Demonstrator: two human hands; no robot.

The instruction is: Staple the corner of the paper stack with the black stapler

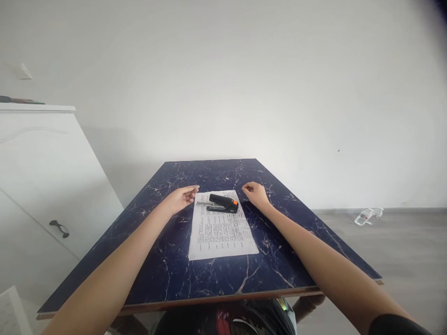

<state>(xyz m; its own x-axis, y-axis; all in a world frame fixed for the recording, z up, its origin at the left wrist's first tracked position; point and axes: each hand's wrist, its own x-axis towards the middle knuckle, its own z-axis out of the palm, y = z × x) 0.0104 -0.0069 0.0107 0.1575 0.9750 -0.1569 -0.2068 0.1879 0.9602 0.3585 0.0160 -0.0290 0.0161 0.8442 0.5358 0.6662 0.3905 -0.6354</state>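
A black stapler (224, 203) with an orange bit and shiny metal poking out lies on printed paper (223, 237) mid-frame. The left hand (180, 199) pinches a small grey piece (197, 186); the right hand (257, 193) curls, maybe empty, I can't tell.

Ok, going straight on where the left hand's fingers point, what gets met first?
Probably the right hand, opposite; the line from the left hand seems to pass just beyond the black stapler, though depth is unclear.

Black stapler (228, 204), orange-ended, metal part (202, 203) jutting, on printed paper (223, 237); small pale strip (196, 186) in left fingers (188, 190).
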